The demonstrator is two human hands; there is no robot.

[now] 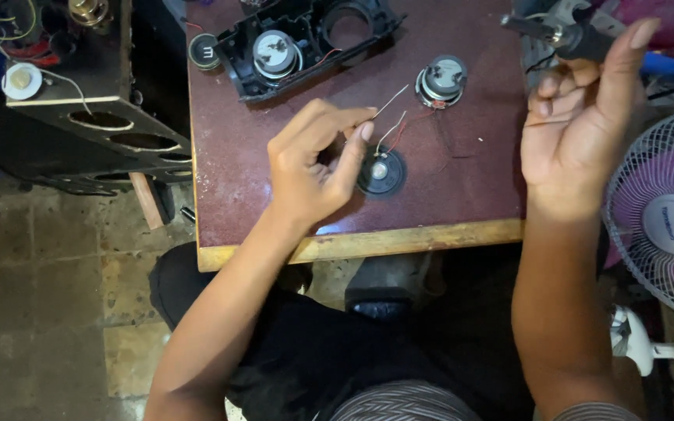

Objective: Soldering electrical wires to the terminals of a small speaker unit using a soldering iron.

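Currently on maroon table [274,195], largest first:
Black speaker housing [306,39], rigid, at far edge.
Silver speaker [441,79], loose, magnet up.
Small black speaker [381,173], near front edge; probably light, cone fragile; best gripped by rim.
Thin wire [390,101], limp, pinched by left hand [313,168].
Right hand [579,125], fingers half open, loosely around a dark tool [555,33].

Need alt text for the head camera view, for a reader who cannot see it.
Seen from above, a person's left hand pinches a thin white wire from a small round speaker lying on a dark red table. The right hand is raised, holding a dark tool. Another speaker and a black plastic housing lie farther back.
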